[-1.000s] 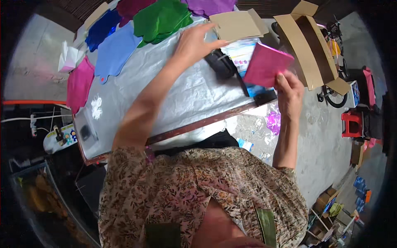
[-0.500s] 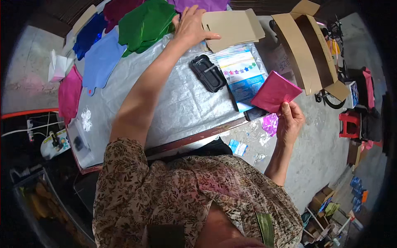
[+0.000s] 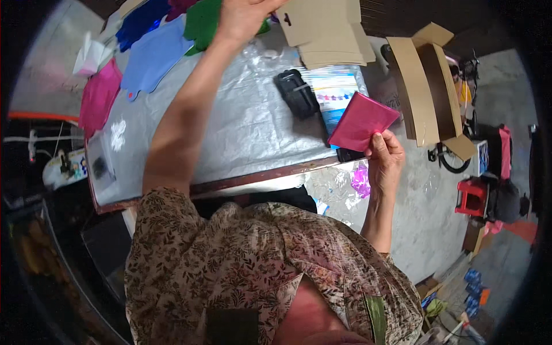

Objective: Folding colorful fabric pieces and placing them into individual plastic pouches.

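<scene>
My right hand [image 3: 385, 158] pinches the lower corner of a folded square of shiny pink foil [image 3: 363, 121], held above the table's right edge. At the top of the view my left hand [image 3: 244, 20] reaches across the table, its thumb at the left edge of a brown cardboard card [image 3: 322, 23] with a hang hole. This card is lifted and tilted over more brown cards [image 3: 333, 53]. The view's edge cuts off the other left fingers. Under the cards and the foil lies a blue-and-white printed packet [image 3: 333, 95]. Beside it is a black plastic case [image 3: 296, 92].
Flat foil shapes line the far left: green [image 3: 201, 26], light blue [image 3: 154, 54], dark blue [image 3: 141, 26] and pink [image 3: 100, 98]. A white tissue pack [image 3: 91, 56] stands behind them. Right of the table is an open cardboard box [image 3: 428, 86]; a red stool [image 3: 472, 195] stands farther off.
My left hand has moved farther away, and one brown card has come up off the pile. The pink foil has shifted slightly left in my right hand. The whole view has shifted.
</scene>
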Demonstrator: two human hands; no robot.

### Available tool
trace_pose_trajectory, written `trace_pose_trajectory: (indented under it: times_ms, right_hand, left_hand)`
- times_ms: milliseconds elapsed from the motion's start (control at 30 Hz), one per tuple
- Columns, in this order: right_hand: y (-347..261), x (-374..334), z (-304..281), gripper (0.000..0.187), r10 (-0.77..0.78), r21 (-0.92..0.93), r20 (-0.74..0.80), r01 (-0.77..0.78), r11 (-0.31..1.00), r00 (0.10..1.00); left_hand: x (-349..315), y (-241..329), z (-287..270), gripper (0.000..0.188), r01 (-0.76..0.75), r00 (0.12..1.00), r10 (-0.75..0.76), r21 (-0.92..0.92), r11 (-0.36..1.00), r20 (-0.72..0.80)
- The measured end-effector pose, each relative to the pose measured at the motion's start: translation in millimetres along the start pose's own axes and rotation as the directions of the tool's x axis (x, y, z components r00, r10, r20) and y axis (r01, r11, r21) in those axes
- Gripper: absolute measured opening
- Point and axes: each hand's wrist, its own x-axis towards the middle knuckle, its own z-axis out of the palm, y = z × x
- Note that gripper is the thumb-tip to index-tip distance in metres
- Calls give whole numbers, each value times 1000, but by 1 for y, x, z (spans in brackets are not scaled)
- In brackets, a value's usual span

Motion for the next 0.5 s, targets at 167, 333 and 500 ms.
trace_pose_trajectory:
  times_ms: [167,333,500]
  right_hand:
    - [-3,1,23,9,134,-7,73,-134,991,988]
    - [26,-3,85,11,216,-164,265,-177,970,940]
    - [58,1,166,14,346,-332,452,-205,921,822]
  left_hand:
    - [-102,57,-91,34,197,977,-163,300,933,-134]
    - [-209,57,-169,42,408,904,-337,298,863,-264]
    - [-253,39,-200,29,424,893,-316,357,832,-322]
